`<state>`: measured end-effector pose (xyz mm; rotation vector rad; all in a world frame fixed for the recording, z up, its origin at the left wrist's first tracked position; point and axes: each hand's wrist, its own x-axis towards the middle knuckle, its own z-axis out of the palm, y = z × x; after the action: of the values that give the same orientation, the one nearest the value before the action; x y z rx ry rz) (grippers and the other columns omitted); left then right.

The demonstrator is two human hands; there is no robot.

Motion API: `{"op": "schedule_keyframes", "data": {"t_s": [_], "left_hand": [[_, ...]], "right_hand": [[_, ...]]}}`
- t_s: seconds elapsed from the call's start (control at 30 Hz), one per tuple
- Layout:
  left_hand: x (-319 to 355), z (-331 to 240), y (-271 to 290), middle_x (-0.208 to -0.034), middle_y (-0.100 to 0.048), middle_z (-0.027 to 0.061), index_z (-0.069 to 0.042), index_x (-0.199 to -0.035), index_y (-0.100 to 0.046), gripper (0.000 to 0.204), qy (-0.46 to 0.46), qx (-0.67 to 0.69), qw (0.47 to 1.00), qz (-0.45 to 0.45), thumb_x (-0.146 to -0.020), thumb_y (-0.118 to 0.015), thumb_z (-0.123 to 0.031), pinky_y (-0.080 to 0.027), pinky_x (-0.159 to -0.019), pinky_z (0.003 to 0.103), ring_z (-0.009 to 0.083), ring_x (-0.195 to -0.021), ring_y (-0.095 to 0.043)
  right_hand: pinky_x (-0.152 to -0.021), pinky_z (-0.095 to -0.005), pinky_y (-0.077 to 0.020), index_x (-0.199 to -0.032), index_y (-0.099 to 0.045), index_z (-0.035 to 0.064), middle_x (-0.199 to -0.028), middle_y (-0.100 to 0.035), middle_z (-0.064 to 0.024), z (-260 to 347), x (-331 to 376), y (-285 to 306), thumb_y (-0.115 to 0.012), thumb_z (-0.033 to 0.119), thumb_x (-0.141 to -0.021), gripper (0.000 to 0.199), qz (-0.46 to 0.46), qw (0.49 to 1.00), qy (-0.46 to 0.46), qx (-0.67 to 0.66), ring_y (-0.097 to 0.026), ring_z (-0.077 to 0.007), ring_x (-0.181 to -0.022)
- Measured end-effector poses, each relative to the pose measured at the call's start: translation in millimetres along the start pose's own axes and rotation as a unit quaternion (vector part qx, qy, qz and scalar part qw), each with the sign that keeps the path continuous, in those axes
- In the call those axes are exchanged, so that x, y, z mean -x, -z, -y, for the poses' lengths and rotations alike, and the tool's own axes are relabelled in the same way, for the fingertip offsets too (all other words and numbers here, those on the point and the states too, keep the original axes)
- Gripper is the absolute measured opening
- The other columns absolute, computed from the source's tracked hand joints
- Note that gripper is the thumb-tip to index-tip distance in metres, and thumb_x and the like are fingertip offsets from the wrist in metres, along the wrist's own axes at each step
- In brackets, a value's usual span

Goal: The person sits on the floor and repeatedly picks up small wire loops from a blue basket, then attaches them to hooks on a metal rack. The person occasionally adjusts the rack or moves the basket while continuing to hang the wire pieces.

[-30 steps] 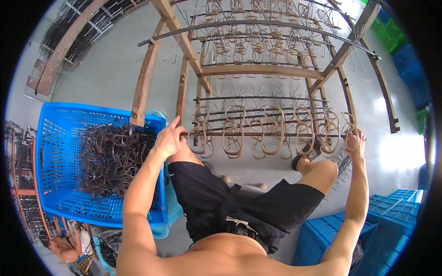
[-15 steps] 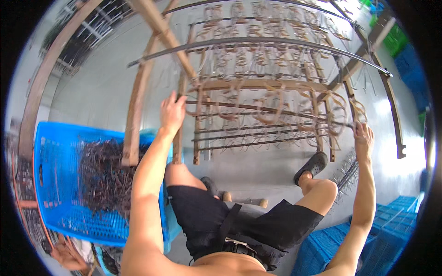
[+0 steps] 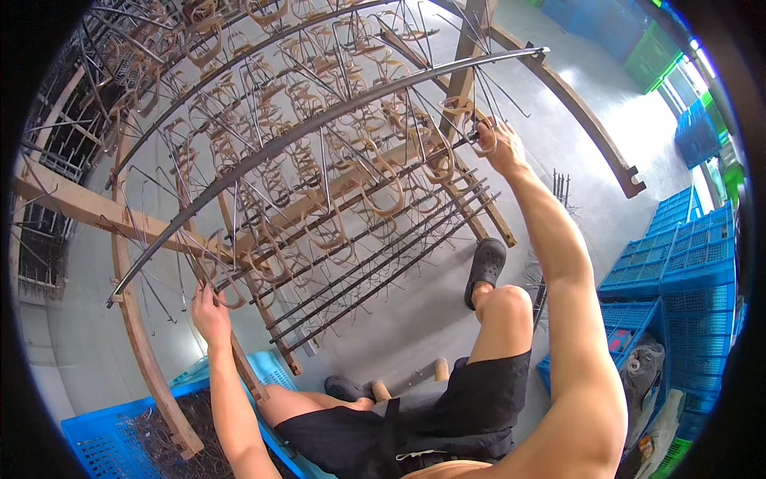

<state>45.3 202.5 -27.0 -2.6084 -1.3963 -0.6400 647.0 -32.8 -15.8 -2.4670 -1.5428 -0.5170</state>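
Observation:
A long dark rod [image 3: 408,170] with hooks and curled tan strips [image 3: 388,195] hanging along it runs between my two hands. My left hand [image 3: 211,318] is closed at its near left end, beside a wooden upright. At the far right end my right hand [image 3: 504,150] is closed around the rod, its fingers partly hidden by a strip. The rod slants up to the right, within a wooden rack [image 3: 152,351] that bears more rods. Above it a thick grey rod [image 3: 295,136] with thin wire hooks crosses the rack.
Bare dark hooked rods [image 3: 383,275] sit low on the rack. A blue crate [image 3: 100,447] of dark tangled pieces stands at lower left. Stacked blue crates [image 3: 694,263] line the right side, with green crates [image 3: 650,56] farther back. My clog-shod foot [image 3: 487,263] rests on the grey floor.
My view has turned to the right, so the rack now appears slanted and the left crate lower. Both hands remain at the ends of the same rod.

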Motion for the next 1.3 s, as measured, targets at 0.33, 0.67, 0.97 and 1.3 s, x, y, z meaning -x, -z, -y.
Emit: {"op": "schedule_keyframes", "data": {"t_s": [0.33, 0.67, 0.97, 1.3], "left_hand": [[11.7, -49.5, 91.0, -0.116, -0.056, 0.0133, 0.003, -0.113, -0.053, 0.033, 0.216, 0.379, 0.882, -0.18, -0.087, -0.056, -0.017, -0.04, -0.093, 0.036, 0.0237, -0.106, -0.053], [-30.7, -65.8, 161.4, -0.118, -0.056, 0.0135, 0.005, -0.118, -0.051, 0.048, 0.297, 0.659, 0.682, -0.115, -0.087, -0.054, -0.032, -0.03, -0.101, 0.032, 0.0204, -0.111, -0.051], [-39.6, -79.2, 154.7, -0.097, -0.066, 0.0112, 0.005, -0.107, -0.061, 0.037, 0.294, 0.392, 0.862, -0.125, -0.089, -0.055, -0.028, -0.043, -0.084, 0.028, 0.0163, -0.091, -0.06], [-48.9, -76.2, 160.5, -0.085, -0.067, 0.01, 0.004, -0.1, -0.064, 0.028, 0.281, 0.341, 0.885, -0.148, -0.087, -0.058, -0.02, -0.046, -0.07, 0.026, 0.0143, -0.075, -0.061]], "right_hand": [[-0.082, -0.0285, -0.0453, -0.119, -0.052, 0.0032, -0.099, -0.062, -0.0116, -14.0, -6.7, 89.3, -0.052, 0.029, -0.092, 0.038, -0.138, 0.671, -0.213, -0.697, -0.058, -0.0188, -0.094], [-0.071, -0.0374, -0.0526, -0.086, -0.055, 0.0085, -0.075, -0.06, -0.008, 15.9, -96.4, 157.8, -0.055, 0.029, -0.09, 0.02, 0.112, 0.474, -0.306, -0.818, -0.062, -0.0209, -0.07], [-0.064, -0.0381, -0.0541, -0.084, -0.057, 0.0101, -0.075, -0.062, -0.0067, 28.7, -101.0, 162.2, -0.052, 0.028, -0.092, 0.02, 0.017, 0.499, -0.333, -0.8, -0.061, -0.0217, -0.06], [-0.075, -0.0404, -0.0524, -0.091, -0.055, 0.0032, -0.083, -0.061, -0.014, 23.9, -56.8, 190.1, -0.047, 0.025, -0.094, 0.023, 0.017, 0.434, -0.255, -0.864, -0.061, -0.0271, -0.073]]}}
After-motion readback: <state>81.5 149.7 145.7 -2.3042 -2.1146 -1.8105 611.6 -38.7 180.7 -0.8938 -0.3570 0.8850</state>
